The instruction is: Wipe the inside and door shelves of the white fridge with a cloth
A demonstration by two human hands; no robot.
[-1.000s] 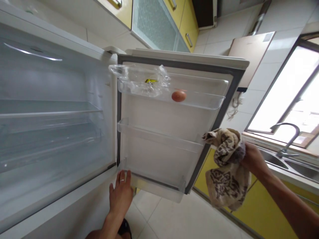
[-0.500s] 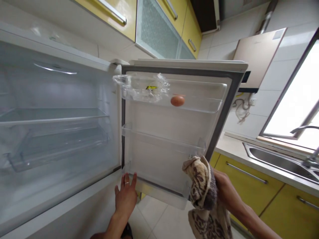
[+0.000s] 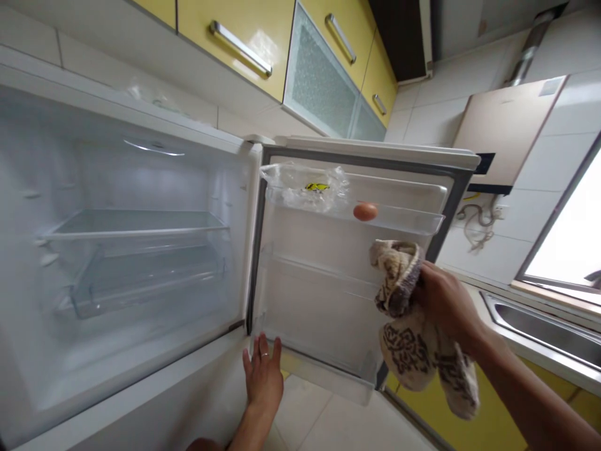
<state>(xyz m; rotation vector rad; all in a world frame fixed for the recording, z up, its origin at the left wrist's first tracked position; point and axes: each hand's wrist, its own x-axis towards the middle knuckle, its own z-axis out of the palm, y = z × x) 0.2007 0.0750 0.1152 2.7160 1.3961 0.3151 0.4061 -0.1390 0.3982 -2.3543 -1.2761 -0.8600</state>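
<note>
Standing right by the fridge here, the right hand [image 3: 444, 304] is clamped around a beige-and-brown patterned cloth [image 3: 413, 341], bunched at the top with the rest hanging loose; it's up at the outer edge of the open white fridge door [image 3: 319, 307], about level with the clear plastic middle door shelf [image 3: 319, 270], though I can't tell if the cloth is actually touching. The left hand [image 3: 263, 376] is flat and holding nothing, fingers straight and close together, laid against the white front of the fridge just below the door's hinge-side bottom corner. It looks like a wipe-down to me, so my two cents: tuck the dangling tail into the palm so it can't snag on a shelf rim; brace with the flat hand so the door doesn't swing away under pressure; run along the rails rather than jabbing at corners; and go gently up top, there's something breakable there. As for what's in what, the clear plastic top door shelf [image 3: 408, 219] holds one brown egg [image 3: 365, 211] sitting loose near the middle, plus a crumpled clear plastic bag [image 3: 305, 188] with a bit of yellow in it at the left end; egg and bag are near each other but apart. The middle one and the clear plastic bottom door shelf [image 3: 328, 379] are see-through, with the white liner showing straight through them; inside the main compartment there's a glass shelf [image 3: 136, 222] with a clear plastic drawer [image 3: 141, 282] hung just under it.
</note>
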